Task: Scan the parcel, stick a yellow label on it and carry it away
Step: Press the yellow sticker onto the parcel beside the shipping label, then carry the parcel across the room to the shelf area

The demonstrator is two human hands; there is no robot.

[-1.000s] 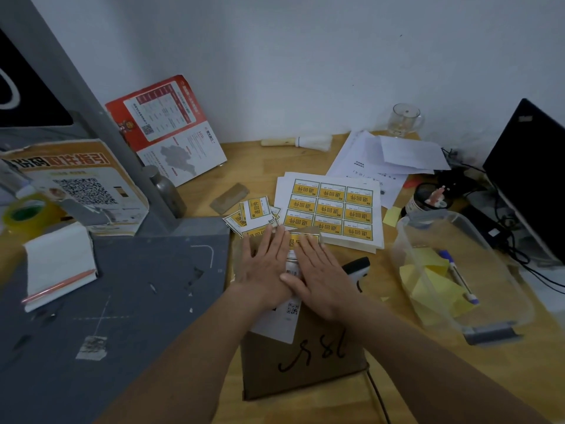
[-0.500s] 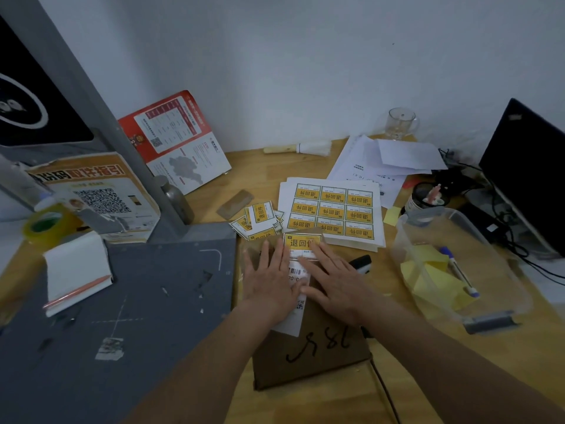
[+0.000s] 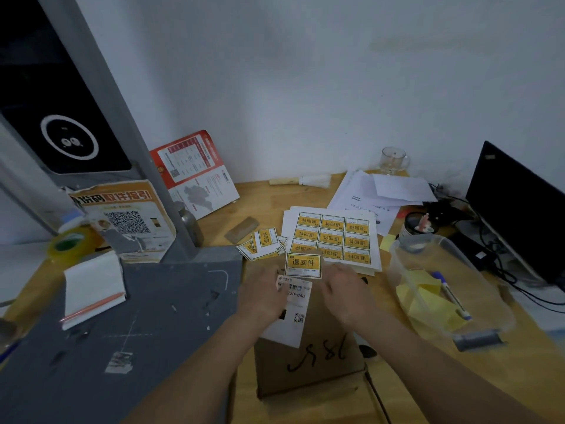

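Two hands, left hand [image 3: 263, 296] and right hand [image 3: 347, 293], rest flat with fingers loosely spread on the parcel [image 3: 308, 359] (on the tabletop [image 3: 266, 203]), flanking the yellow label [image 3: 303, 265], probably smoothing it down.

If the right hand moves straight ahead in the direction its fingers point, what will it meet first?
The right hand points forward and slightly left over the cardboard parcel. Most likely it first meets the yellow label stuck on the parcel's far end, then the sheet of yellow labels. Its height above them is unclear.
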